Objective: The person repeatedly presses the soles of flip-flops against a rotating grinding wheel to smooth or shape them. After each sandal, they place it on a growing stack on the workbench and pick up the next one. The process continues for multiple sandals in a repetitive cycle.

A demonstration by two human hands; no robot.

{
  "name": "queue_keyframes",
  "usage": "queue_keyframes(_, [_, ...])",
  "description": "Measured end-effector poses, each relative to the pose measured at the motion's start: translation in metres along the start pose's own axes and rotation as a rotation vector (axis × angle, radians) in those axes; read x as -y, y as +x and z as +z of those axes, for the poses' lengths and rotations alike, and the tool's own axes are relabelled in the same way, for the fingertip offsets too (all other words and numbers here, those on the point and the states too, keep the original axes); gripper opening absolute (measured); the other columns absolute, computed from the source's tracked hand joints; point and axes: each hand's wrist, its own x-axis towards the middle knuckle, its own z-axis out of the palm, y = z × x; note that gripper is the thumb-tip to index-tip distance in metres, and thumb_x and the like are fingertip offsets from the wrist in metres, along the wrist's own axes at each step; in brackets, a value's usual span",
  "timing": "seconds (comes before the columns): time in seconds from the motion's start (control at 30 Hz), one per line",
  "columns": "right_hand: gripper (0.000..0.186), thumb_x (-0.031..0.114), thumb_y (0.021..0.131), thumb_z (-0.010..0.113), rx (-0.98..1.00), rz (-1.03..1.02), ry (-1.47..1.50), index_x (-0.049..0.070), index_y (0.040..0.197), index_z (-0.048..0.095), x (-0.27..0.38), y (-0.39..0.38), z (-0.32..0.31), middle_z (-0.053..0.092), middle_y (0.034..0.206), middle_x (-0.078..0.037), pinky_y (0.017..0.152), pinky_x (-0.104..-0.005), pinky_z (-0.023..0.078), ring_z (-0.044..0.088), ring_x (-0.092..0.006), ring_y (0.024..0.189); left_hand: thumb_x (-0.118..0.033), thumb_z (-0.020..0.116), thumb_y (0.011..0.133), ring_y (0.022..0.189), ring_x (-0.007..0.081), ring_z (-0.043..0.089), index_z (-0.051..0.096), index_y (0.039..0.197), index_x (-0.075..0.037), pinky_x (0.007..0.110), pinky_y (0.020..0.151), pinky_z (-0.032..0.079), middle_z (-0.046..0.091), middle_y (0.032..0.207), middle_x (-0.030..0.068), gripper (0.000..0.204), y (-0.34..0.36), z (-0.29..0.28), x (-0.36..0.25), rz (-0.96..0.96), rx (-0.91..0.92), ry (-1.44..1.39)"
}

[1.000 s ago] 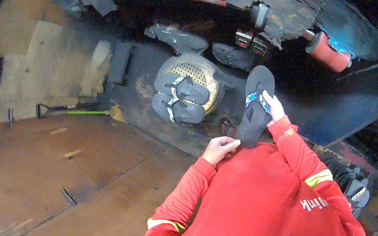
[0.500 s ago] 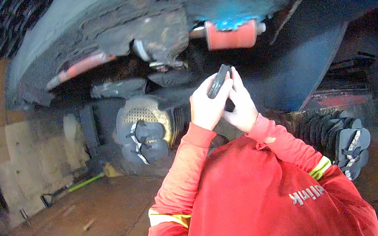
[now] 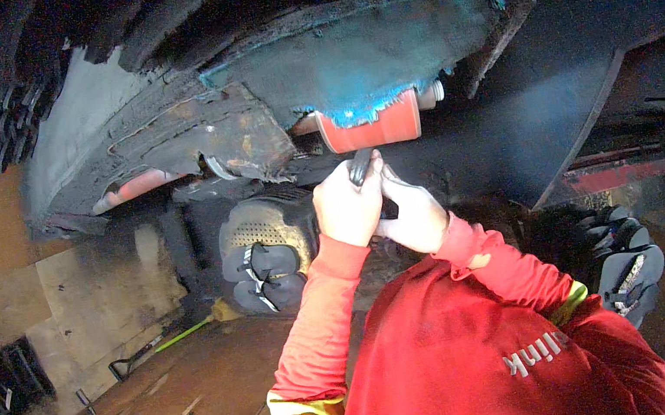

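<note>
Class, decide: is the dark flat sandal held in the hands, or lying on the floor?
Held: both hands, left hand and right hand, grip the dark flat sandal, raised above the floor.

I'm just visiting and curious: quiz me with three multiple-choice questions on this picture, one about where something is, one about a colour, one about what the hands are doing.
1. Where does the green-handled tool lie?
A. On the wooden floor, to the person's left
B. On top of the red roller
C. In the right hand

2. What colour is the roller just above the hands?
A. Yellow
B. Red
C. White

3. How do the left hand and the right hand stand?
A. Both flat on the floor
B. One raised, one at the side
C. Both raised together, gripping a dark flat piece

Answers:
1. A: it lies on the wooden floor, left of the red sleeves.
2. B: its body is red, under a ragged blue-stained edge.
3. C: both hands close on the dark piece, which sticks up between them.
</note>
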Motion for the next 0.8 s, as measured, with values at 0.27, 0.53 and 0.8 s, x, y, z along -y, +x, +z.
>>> queue_keyframes(0.27, [0.09,0.025,0.081,0.082,0.004,-0.041,-0.113,0.001,0.154,0.036,0.006,-0.001,-0.004,0.025,0.162,-0.032,0.118,-0.0459,0.037,0.028,-0.05,0.147,-0.025,0.073,0.093,0.066,0.0231,0.072,0.073,0.097,0.0,0.035,0.062,0.053,0.071,0.077,0.0184,0.026,-0.011,-0.008,-0.01,-0.026,-0.012,-0.093])
queue_keyframes(0.53, [0.087,0.015,0.076,0.079,-0.127,-0.213,-0.328,0.0,0.153,0.04,0.013,-0.014,0.003,0.029,0.161,-0.03,0.11,-0.0561,0.041,0.033,-0.0502,0.147,-0.009,0.07,0.096,0.109,0.0151,0.067,0.066,0.128,0.003,0.031,0.096,0.052,0.073,0.119,0.0113,0.035,-0.037,-0.028,-0.022,-0.117,0.067,-0.287])
queue_keyframes(0.8, [0.064,0.018,0.082,0.07,-0.29,-0.422,-0.586,0.002,0.142,0.054,0.004,-0.012,0.021,0.039,0.158,-0.026,0.115,-0.0626,0.033,0.034,-0.0466,0.148,-0.017,0.077,0.091,0.099,0.0215,0.072,0.066,0.127,0.002,0.034,0.087,0.055,0.073,0.111,0.0167,0.042,-0.05,-0.041,-0.048,-0.037,-0.078,-0.112])
